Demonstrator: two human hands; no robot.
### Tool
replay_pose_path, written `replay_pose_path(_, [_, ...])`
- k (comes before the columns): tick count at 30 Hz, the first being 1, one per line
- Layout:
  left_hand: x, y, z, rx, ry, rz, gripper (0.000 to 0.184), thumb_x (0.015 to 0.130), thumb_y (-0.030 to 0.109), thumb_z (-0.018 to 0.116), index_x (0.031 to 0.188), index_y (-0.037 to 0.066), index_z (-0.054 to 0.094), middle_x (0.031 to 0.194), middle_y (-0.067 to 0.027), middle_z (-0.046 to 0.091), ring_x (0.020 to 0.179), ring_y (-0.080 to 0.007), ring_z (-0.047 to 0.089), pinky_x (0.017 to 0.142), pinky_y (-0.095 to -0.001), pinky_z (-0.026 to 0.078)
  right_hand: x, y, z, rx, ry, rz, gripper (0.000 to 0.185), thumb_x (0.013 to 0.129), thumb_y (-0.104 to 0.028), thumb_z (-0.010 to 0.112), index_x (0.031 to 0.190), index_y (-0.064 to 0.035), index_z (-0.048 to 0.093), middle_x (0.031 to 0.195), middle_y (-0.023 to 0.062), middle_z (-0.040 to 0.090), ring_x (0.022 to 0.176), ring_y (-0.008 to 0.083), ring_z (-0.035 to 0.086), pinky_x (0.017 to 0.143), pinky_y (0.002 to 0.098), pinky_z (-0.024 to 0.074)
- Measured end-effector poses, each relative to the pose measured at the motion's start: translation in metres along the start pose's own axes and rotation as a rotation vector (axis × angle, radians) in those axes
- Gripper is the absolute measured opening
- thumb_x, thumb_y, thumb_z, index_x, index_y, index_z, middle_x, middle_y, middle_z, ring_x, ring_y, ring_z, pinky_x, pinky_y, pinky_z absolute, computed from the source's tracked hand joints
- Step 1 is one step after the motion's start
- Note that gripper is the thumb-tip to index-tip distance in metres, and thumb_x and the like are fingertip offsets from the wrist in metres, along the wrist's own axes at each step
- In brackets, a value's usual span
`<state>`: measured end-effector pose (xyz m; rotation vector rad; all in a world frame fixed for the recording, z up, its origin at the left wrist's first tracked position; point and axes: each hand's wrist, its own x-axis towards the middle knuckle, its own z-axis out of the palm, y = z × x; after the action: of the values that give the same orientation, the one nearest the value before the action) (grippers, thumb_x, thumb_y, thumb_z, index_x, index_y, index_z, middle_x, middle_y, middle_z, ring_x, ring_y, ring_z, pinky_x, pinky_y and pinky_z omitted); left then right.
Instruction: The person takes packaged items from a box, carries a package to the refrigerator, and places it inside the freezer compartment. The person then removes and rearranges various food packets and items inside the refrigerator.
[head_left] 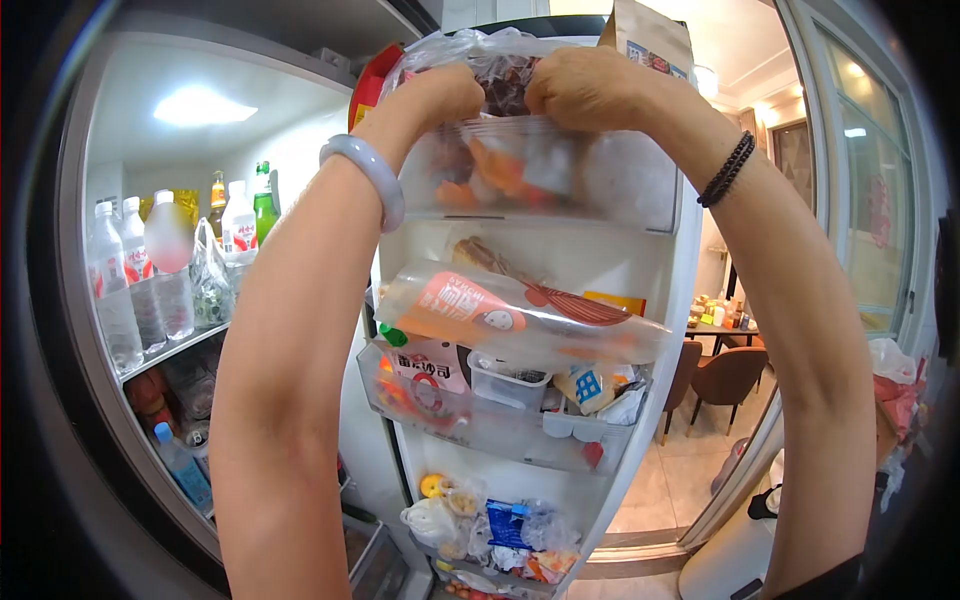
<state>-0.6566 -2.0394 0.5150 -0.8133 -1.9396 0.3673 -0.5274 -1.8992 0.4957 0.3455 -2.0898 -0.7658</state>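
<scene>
At the top of the open refrigerator door, a clear plastic bag with dark reddish-brown contents sits above the upper door bin. My left hand, below a pale bangle, is closed on the left side of the bag. Opposite it, my right hand grips the bag's right side, its fingers curled and partly hidden. Orange items show blurred through the bin's front. A brown paper package stands right behind my right hand, and a red package is left of the bag.
Lower on the door, a long printed plastic package lies across a bin of packets. Bagged food fills the lowest bin. Water bottles line a fridge shelf at left. Chairs and a doorway are at right.
</scene>
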Motion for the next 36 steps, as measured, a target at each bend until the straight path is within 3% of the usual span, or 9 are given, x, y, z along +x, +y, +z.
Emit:
replay_pose_path(2, [-0.007,0.007,-0.005,0.061,0.013,0.071,0.021,0.071,0.015,0.057,0.084,0.004,0.070,0.088,-0.0197,0.066,0.086,-0.0325,0.064,0.073,-0.0412,0.050,0.002,-0.002,0.000,-0.014,-0.049,0.017,0.020,0.070,-0.011,0.046,0.074,-0.0077,0.066,0.078,0.0124,0.064,0.081,0.0307,0.060,0.070,0.0404,0.0467])
replay_pose_path(4, [-0.010,0.018,-0.008,-0.457,0.282,-0.445,0.020,0.072,0.015,0.056,0.080,0.004,0.070,0.082,-0.0171,0.067,0.088,-0.0319,0.064,0.076,-0.0406,0.049,0.002,-0.003,0.003,0.068,-0.063,0.087,0.021,0.071,-0.009,0.045,0.079,-0.0064,0.065,0.083,0.0148,0.063,0.084,0.0315,0.060,0.072,0.0401,0.0459])
replay_pose_path(14, [-0.023,0.000,-0.005,-0.486,0.405,-0.440,0.021,0.078,0.020,0.057,0.086,0.004,0.068,0.091,-0.0171,0.065,0.088,-0.0313,0.062,0.076,-0.0405,0.048,0.018,0.005,0.025,0.289,0.013,0.239,0.041,0.077,-0.010,0.048,0.117,-0.0014,0.056,0.103,0.0171,0.063,0.100,0.0321,0.058,0.088,0.0365,0.0434])
replay_pose_path(16, [-0.032,-0.003,0.006,-0.509,0.609,-0.276,0.022,0.080,0.018,0.059,0.082,-0.003,0.064,0.070,-0.0160,0.062,0.063,-0.0268,0.060,0.063,-0.0387,0.046,0.024,0.016,0.032,0.340,0.120,0.119,0.046,0.077,-0.009,0.048,0.123,-0.0036,0.054,0.098,0.0164,0.064,0.089,0.0280,0.062,0.078,0.0362,0.0490])
replay_pose_path(23, [-0.037,0.007,0.002,-0.534,0.755,-0.173,0.019,0.080,0.015,0.059,0.083,-0.004,0.064,0.066,-0.0160,0.061,0.065,-0.0255,0.060,0.062,-0.0353,0.045,0.019,0.007,0.009,0.817,0.098,0.258,0.031,0.073,-0.003,0.050,0.099,-0.0062,0.067,0.083,0.0197,0.066,0.065,0.0299,0.065,0.060,0.0350,0.0523])
replay_pose_path(25, [-0.034,-0.002,0.003,-0.503,0.784,-0.229,0.019,0.081,0.015,0.059,0.085,-0.002,0.065,0.066,-0.0135,0.062,0.062,-0.0224,0.061,0.058,-0.0337,0.045,0.046,0.018,0.030,0.256,0.060,0.231,0.048,0.079,-0.007,0.041,0.123,-0.0148,0.056,0.066,0.0096,0.062,0.044,0.0165,0.055,0.041,0.0275,0.0460])
replay_pose_path(29, [-0.033,-0.004,-0.003,-0.670,0.662,-0.398,0.019,0.083,0.016,0.059,0.085,-0.001,0.067,0.066,-0.0098,0.063,0.058,-0.0182,0.060,0.053,-0.0321,0.045,0.051,0.027,0.035,0.159,0.067,0.092,0.047,0.081,-0.008,0.037,0.125,-0.0144,0.055,0.067,0.0102,0.063,0.045,0.0172,0.056,0.041,0.0298,0.0468])
replay_pose_path(31, [-0.029,-0.008,-0.001,-0.753,0.680,-0.469,0.019,0.077,0.021,0.062,0.086,0.006,0.070,0.081,-0.0154,0.066,0.078,-0.0291,0.063,0.075,-0.0374,0.048,0.043,0.020,0.024,-0.086,0.143,0.030,0.015,0.072,-0.007,0.060,0.082,-0.0009,0.070,0.079,0.0146,0.067,0.071,0.0301,0.066,0.064,0.0364,0.0539])
replay_pose_path(36, [-0.024,-0.005,0.005,-0.691,0.896,-0.499,0.018,0.079,0.020,0.062,0.083,0.004,0.069,0.073,-0.0129,0.065,0.069,-0.0237,0.062,0.067,-0.0343,0.048,0.073,0.041,0.041,-0.361,0.104,-0.161,0.012,0.071,-0.006,0.061,0.079,-0.0003,0.069,0.081,0.0149,0.067,0.073,0.0292,0.067,0.063,0.0360,0.0540])
